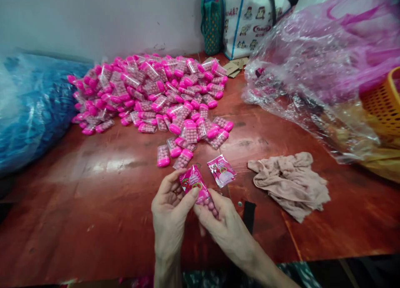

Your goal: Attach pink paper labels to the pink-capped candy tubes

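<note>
Pink wrapper [193, 180] held by our left fingers [188, 199] | bottle [210, 206] held by right fingers [206, 218] | joining them, we think | next likely needs gentle pushing

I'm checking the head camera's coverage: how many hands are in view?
2: the left hand, holding the pink printed wrapper, and the right hand, holding the bead-filled container. Parts of both hands are hidden, but no other hand shows.

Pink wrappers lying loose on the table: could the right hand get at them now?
Probably yes: the wrappers lie just beyond the right hand, and nothing seems to cover them. That hand is holding the bead container, though, so it would likely need to let go first.
</note>
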{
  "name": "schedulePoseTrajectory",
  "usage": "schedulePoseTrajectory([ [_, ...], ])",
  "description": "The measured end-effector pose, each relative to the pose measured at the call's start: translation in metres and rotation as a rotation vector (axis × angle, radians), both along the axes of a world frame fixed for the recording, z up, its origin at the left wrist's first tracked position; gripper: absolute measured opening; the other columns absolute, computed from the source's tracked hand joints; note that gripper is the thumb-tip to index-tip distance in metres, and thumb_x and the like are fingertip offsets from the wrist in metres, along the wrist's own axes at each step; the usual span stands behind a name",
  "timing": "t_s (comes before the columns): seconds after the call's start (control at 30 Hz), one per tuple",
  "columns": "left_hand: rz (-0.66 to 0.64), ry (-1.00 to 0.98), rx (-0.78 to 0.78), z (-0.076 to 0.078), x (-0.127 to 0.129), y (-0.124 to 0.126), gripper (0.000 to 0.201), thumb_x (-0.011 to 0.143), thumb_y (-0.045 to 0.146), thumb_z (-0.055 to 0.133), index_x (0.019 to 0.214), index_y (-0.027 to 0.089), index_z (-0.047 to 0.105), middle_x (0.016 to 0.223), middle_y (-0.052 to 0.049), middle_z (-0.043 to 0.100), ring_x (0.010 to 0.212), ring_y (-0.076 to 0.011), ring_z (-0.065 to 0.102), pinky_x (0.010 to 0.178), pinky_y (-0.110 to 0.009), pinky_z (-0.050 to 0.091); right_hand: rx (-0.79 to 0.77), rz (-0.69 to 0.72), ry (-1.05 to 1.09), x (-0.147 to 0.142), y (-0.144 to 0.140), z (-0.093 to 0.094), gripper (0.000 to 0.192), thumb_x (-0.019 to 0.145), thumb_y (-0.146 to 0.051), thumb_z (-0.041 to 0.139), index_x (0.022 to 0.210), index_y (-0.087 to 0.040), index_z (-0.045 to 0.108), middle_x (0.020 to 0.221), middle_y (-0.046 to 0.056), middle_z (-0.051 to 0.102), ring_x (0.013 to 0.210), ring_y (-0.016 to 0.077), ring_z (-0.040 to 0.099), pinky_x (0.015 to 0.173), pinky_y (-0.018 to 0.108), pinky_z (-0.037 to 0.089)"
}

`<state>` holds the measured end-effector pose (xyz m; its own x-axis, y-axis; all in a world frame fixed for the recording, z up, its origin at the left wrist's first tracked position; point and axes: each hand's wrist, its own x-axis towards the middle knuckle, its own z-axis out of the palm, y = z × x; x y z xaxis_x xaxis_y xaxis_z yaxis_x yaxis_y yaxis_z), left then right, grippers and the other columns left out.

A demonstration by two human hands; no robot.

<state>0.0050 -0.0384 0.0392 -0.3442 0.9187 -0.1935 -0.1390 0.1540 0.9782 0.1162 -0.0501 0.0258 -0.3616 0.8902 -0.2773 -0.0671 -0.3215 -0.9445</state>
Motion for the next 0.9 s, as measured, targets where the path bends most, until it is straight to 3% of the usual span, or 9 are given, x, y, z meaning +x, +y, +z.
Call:
schedulePoseTrajectory([
  [0.13, -0.211, 0.103, -0.059, 0.002, -0.019, 0.006, 0.019, 0.062, 0.011, 0.073, 0.075, 0.018, 0.062, 0.068, 0.004, 0.061, 0.06, -0.0059, 0.054, 0.054, -0.012, 0.043, 0.032, 0.079, -0.136, 0.005, -0.003, -0.003, 0.017, 0.087, -0.032, 0.046, 0.076, -0.019, 0.048, 0.061, -0.005, 0.049, 0.052, 0.0072, 0.046, 0.049, 0.018, 0.035],
  [0.23, -0.27, 0.053, -0.034, -0.003, -0.025, 0.01, 0.016, 0.062, 0.01, 0.072, 0.063, 0.015, 0.057, 0.064, 0.005, 0.054, 0.058, -0.0052, 0.05, 0.053, -0.012, 0.04, 0.064, 0.105, -0.163, 0.006, -0.003, -0.004, 0.015, 0.087, -0.031, 0.046, 0.077, -0.019, 0.049, 0.059, -0.006, 0.047, 0.05, 0.0073, 0.043, 0.048, 0.019, 0.033],
  [0.4, -0.072, 0.062, 0.043, -0.019, -0.025, 0.011, 0.016, 0.065, 0.011, 0.07, 0.062, 0.016, 0.054, 0.066, 0.005, 0.054, 0.056, -0.0046, 0.048, 0.049, -0.012, 0.039, 0.0, 0.116, -0.048, 0.005, -0.003, -0.001, 0.008, 0.088, -0.025, 0.043, 0.087, -0.02, 0.05, 0.057, -0.007, 0.044, 0.047, 0.0061, 0.043, 0.048, 0.017, 0.034],
  [0.53, -0.065, 0.104, 0.043, -0.021, -0.026, 0.011, 0.017, 0.062, 0.01, 0.072, 0.061, 0.015, 0.056, 0.063, 0.005, 0.055, 0.058, -0.0057, 0.051, 0.053, -0.013, 0.041, -0.047, 0.087, 0.041, 0.005, -0.003, -0.003, 0.009, 0.088, -0.026, 0.045, 0.083, -0.02, 0.049, 0.057, -0.007, 0.044, 0.047, 0.0052, 0.043, 0.048, 0.016, 0.034],
  [0.73, 0.034, -0.059, -0.036, -0.02, -0.024, 0.015, 0.023, 0.064, 0.012, 0.07, 0.084, 0.017, 0.059, 0.072, 0.002, 0.062, 0.057, -0.0072, 0.055, 0.053, -0.017, 0.045, -0.087, 0.064, 0.115, 0.013, 0.004, -0.011, 0.02, 0.09, -0.037, 0.042, 0.09, -0.018, 0.05, 0.057, -0.006, 0.05, 0.044, 0.0053, 0.04, 0.043, 0.016, 0.034],
  [0.9, 0.108, -0.137, -0.051, -0.02, -0.024, 0.014, 0.025, 0.063, 0.014, 0.071, 0.085, 0.014, 0.059, 0.07, 0.0, 0.063, 0.054, -0.0071, 0.055, 0.048, -0.016, 0.044, 0.141, 0.038, -0.292, 0.027, -0.003, -0.018, 0.021, 0.089, -0.038, 0.043, 0.094, -0.021, 0.054, 0.067, -0.001, 0.06, 0.055, 0.011, 0.054, 0.051, 0.02, 0.042],
])
